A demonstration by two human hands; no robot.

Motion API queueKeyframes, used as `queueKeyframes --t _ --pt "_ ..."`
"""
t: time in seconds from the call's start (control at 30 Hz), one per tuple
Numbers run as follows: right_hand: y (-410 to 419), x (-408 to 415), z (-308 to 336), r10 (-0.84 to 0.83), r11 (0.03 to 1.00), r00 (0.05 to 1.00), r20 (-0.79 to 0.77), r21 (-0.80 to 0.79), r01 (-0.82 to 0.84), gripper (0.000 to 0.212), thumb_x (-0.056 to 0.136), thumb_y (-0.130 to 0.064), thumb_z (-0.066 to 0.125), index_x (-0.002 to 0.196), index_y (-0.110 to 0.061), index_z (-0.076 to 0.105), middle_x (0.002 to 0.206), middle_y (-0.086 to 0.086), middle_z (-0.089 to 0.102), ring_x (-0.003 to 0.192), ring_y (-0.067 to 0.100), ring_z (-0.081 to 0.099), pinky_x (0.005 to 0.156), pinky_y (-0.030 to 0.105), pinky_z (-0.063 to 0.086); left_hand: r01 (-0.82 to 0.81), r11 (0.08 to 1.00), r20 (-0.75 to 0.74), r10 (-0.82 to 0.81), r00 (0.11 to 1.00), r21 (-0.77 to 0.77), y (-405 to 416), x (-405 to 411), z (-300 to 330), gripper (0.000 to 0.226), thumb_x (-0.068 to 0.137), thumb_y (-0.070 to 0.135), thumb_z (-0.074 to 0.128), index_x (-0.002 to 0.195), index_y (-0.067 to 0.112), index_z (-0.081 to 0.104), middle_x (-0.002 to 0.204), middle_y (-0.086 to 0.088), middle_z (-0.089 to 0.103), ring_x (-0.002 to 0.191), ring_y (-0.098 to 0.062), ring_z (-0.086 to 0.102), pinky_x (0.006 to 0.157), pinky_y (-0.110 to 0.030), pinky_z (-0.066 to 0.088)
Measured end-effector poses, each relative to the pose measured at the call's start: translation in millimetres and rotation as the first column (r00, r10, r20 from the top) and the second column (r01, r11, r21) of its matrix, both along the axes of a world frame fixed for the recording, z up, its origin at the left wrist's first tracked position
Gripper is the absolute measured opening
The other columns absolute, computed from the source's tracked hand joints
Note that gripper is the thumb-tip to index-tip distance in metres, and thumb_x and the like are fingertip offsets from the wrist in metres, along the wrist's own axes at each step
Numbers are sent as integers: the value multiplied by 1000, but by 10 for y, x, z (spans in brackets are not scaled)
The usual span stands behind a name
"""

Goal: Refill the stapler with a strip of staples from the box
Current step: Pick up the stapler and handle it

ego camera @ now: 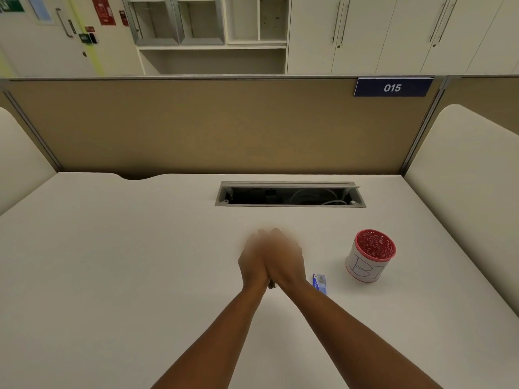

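Both hands meet over the worktop [140, 262], the left hand [254, 262] pressed against the right hand [286, 262]; blur hides whether their fingers grip anything; a small dark object [271, 285] peeks out below them; the blue box [320, 283] lies just right of the right wrist, near a red-rimmed cup [370, 255].

A red-rimmed cup [370, 255] with a white paper wrap stands on the white desk [112, 262] — near and right of the open cable tray [289, 194]. Behind the tray rises a tan partition [196, 124] — its blue plate [392, 87] reads 015.
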State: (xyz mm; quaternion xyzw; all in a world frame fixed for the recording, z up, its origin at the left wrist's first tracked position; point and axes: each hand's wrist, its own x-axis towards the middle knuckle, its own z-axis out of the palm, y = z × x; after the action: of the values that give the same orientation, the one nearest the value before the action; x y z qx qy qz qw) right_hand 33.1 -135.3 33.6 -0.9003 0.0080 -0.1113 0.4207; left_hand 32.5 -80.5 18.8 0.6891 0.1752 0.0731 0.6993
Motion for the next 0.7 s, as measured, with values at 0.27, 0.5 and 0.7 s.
queueKeyframes --t 0.27,0.5,0.7 --pt "20 -43 6 -57 997 993 105 63 50 26 96 -28 40 76 -13 43 56 -5 50 48 8 45 51 15 33 -84 996 -79 83 993 -14 11 5 9 46 100 29 26 65 11 50 63 -3 53 61 -14 52 63 -26 47" --pt "50 -85 34 -46 998 977 206 41 39 22 94 -32 42 79 -16 39 52 -17 35 40 4 37 46 11 26 -92 989 -92 82 992 -118 69 1 17 48 99 35 24 88 0 56 85 -18 57 80 -27 56 78 -39 48" --pt "-154 -225 41 52 936 972 228 329 -127 22 91 -22 51 77 -36 41 65 -4 55 55 11 55 49 15 45 -72 959 -174 25 985 -274 353 115 49 52 98 39 24 131 3 40 124 -24 52 100 -38 58 70 -44 52"
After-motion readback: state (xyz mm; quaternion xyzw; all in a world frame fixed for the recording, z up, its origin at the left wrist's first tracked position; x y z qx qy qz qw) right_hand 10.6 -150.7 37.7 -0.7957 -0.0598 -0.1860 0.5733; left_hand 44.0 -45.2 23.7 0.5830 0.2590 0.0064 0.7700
